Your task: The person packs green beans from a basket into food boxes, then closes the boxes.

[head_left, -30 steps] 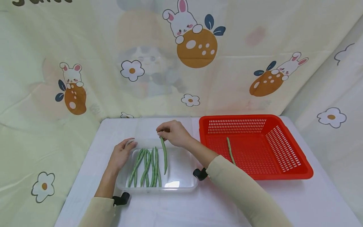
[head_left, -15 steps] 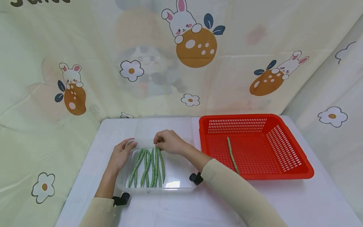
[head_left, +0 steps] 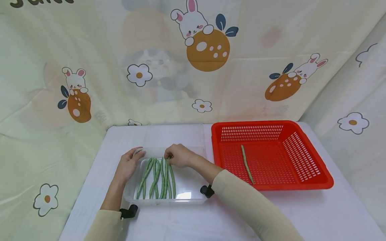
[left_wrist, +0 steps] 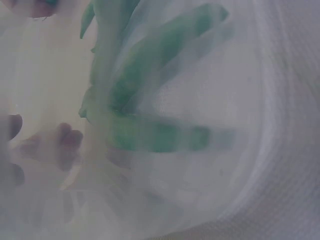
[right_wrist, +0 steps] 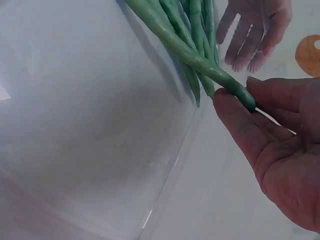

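A clear plastic box (head_left: pixel 194 192) stands on the table with several green beans (head_left: pixel 155 179) lying lengthwise in its left half, some crossing. My left hand (head_left: pixel 127 166) grips the box's far left rim. At the far side, my right hand (head_left: pixel 181 156) pinches the far end of the rightmost green bean (right_wrist: pixel 210 69) between thumb and fingers; its near end rests low in the box beside the others. In the left wrist view, blurred beans (left_wrist: pixel 160 132) show through the cloudy box wall.
To the right stands a red perforated basket (head_left: pixel 313 164) with one green bean (head_left: pixel 246 164) on its floor. A white cloth covers the table (head_left: pixel 187 222). Behind hangs a printed curtain (head_left: pixel 169 113). My right sleeve (head_left: pixel 250 201) passes in front of the basket's near left corner.
My right hand has come down and slightly left, lowering the green bean from above the box until it lies alongside the row. The left hand has stayed put.
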Demonstrator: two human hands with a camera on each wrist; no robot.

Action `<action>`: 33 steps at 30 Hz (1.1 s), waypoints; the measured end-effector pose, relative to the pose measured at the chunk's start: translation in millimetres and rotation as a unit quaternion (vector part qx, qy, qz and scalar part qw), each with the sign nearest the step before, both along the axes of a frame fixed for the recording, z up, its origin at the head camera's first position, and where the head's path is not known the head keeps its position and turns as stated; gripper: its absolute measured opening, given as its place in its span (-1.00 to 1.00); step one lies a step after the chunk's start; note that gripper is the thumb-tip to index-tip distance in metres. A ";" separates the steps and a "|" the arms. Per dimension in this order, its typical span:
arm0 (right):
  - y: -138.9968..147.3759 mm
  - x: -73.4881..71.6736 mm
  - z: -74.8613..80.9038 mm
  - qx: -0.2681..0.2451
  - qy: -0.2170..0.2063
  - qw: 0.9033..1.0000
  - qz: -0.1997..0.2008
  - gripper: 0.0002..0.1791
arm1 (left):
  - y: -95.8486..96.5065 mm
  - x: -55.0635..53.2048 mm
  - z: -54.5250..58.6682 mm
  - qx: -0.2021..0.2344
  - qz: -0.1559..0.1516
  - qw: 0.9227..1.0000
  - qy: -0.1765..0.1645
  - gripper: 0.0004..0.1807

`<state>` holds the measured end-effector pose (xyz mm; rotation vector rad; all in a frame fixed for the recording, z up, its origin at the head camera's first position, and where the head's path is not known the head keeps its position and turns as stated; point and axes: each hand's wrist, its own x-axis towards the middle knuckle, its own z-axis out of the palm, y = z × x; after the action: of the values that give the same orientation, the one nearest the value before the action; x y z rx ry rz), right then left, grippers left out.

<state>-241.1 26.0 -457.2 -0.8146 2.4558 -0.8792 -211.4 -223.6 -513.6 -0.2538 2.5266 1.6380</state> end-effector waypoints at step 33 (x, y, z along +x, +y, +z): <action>102.7 -19.6 45.7 -0.022 0.051 0.990 -0.131 -0.66 | 1.1 -0.2 3.4 -0.002 -0.003 1.000 -0.003 -0.45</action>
<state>-260.7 128.7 -411.5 -0.5716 2.6857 -1.0081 -211.6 -222.5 -510.1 -0.2509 2.5248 1.6283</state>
